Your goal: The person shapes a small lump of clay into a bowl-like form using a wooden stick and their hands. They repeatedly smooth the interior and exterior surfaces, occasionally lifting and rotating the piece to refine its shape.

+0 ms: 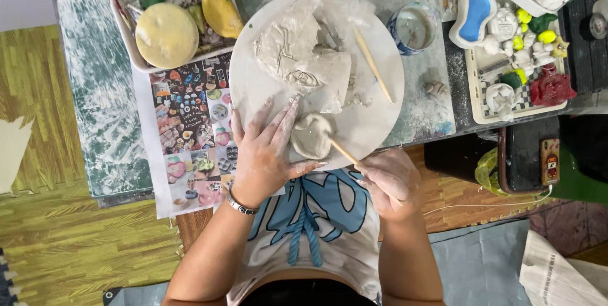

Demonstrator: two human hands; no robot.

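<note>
A round white board lies on the table in front of me. Near its front edge sits a small rounded clay piece. My left hand, coated in clay, rests flat on the board with fingers spread, touching the piece's left side. My right hand grips a thin wooden stick whose tip meets the clay piece. Behind it a big lump of grey clay lies on crumpled plastic wrap. A second wooden stick rests on the board's right part.
A white tray with a yellow sponge and tools stands at the back left, above a picture sheet. A cup of cloudy water is behind the board. A tray of small clay figures fills the right. A black bag lies beside me.
</note>
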